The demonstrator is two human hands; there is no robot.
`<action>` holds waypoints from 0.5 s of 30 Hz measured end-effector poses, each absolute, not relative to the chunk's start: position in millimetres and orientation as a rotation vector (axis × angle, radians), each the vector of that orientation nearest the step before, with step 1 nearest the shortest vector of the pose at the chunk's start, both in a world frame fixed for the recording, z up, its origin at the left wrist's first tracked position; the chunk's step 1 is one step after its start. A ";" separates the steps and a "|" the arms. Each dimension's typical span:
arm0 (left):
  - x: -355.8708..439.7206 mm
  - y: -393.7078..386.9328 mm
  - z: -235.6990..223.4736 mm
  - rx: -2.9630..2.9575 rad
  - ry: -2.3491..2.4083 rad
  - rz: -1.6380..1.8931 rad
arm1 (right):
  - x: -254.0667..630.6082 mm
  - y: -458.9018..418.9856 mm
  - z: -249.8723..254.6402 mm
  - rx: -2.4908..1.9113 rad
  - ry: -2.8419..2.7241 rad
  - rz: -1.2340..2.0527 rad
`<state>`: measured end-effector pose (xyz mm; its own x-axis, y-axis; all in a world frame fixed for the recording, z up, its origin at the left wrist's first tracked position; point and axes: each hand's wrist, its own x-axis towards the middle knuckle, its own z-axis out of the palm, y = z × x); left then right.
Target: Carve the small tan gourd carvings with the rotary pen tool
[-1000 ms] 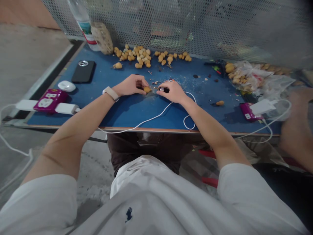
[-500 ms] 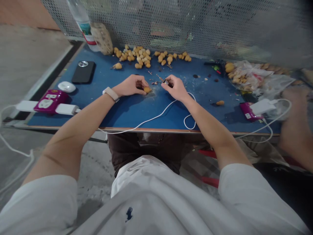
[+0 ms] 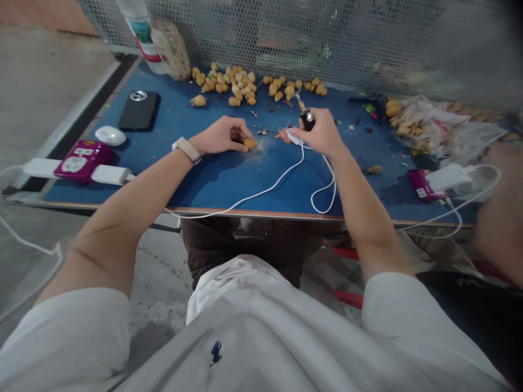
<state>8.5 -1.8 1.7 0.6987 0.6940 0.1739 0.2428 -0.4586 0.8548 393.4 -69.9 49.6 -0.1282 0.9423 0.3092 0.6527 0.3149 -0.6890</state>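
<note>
My left hand (image 3: pixel 226 135), a pale band on its wrist, pinches a small yellow-brown gourd (image 3: pixel 249 143) just above the blue table. Fine pale dust lies on the table beside it. To the right, my right hand (image 3: pixel 324 132) is closed round a small black, silver-ended rotary tool (image 3: pixel 307 119). The tool's thin shaft points up and towards the back, apart from the gourd. Below the fingers lies a white cable (image 3: pixel 302 155) with a white piece and something orange (image 3: pixel 283 134) that I cannot make out. Small dark bits are scattered between my hands.
Several gourds (image 3: pixel 239 81) line the back by the perforated metal panel. A phone (image 3: pixel 139 111), white case (image 3: pixel 110 135) and purple power adapter (image 3: pixel 84 161) sit left; a bottle (image 3: pixel 143 38) stands behind. A plastic bag (image 3: pixel 433 122) and another purple adapter (image 3: pixel 423 186) lie right, near another person's arm (image 3: pixel 500 212).
My right hand has moved right, away from the gourd, and the tool now points upward. The orange thing and white piece have come into sight. My left hand keeps the gourd.
</note>
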 end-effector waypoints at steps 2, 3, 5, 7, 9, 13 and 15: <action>8.2 -0.6 1.0 2.048 0.716 0.643 | 421.7 -66.6 59.1 -1.508 -1.841 0.537; 8.0 -0.2 0.8 2.059 0.717 0.637 | 435.0 -65.4 62.2 -1.566 -1.821 0.573; 8.0 -0.2 0.8 2.077 0.725 0.629 | 454.3 -63.4 63.3 -1.708 -1.801 0.683; 8.5 -1.4 1.9 2.084 0.737 0.635 | 459.4 -61.1 58.1 -1.772 -1.720 0.675; 9.1 -3.5 3.7 2.082 0.740 0.655 | 450.9 -58.6 49.6 -1.727 -1.694 0.605; 8.9 -5.8 6.2 2.074 0.720 0.663 | 416.5 -55.9 36.3 -1.634 -1.804 0.462; 8.4 -4.7 6.0 2.068 0.714 0.650 | 402.1 -56.4 34.2 -1.648 -1.876 0.403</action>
<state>8.4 -4.7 6.0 0.7041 0.6843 0.1898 0.2524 -0.4910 0.8338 402.1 -56.4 34.2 -0.0465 0.9703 0.2374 0.7872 0.1819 -0.5892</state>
